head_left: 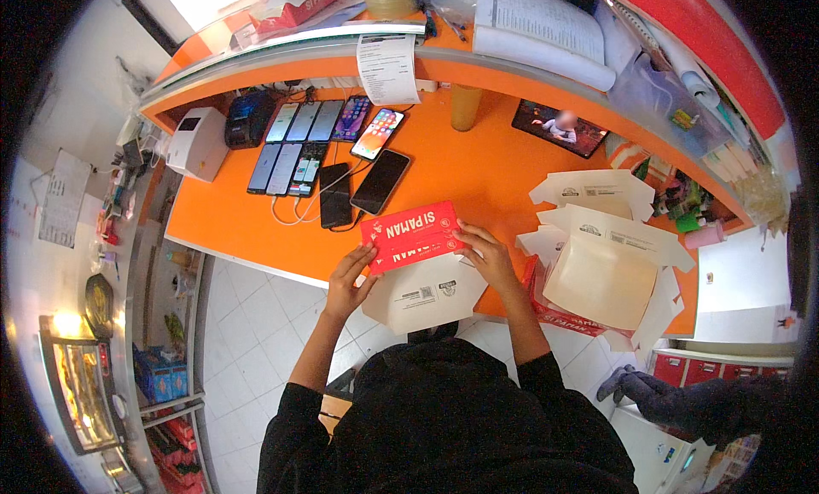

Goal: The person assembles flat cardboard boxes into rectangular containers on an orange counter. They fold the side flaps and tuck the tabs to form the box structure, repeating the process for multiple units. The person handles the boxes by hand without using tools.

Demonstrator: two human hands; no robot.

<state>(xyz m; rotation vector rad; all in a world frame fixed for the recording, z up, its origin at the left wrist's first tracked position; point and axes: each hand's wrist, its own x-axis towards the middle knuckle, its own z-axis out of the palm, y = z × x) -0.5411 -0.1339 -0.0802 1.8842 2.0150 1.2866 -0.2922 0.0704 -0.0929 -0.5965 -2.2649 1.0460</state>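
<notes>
Held a red-and-white box point(413, 238) by its two ends, over the near edge of the orange desk point(217, 217), red panel up, pale flap point(431, 291) toward the body. Pinched the left end with the left hand point(348, 275), the right end with the right hand point(489, 253); could not make out the grip on the underside. Had a dark phone point(380, 183) just beyond the box, more phones point(281, 170) farther left in rows, some with lit screens, plus white cables. Had a pile of unfolded boxes point(606, 272) right of the right hand, pale insides up. Also saw a white printer point(198, 146) at far left, a cup point(465, 110) and a tablet point(537, 123) toward the back.
</notes>
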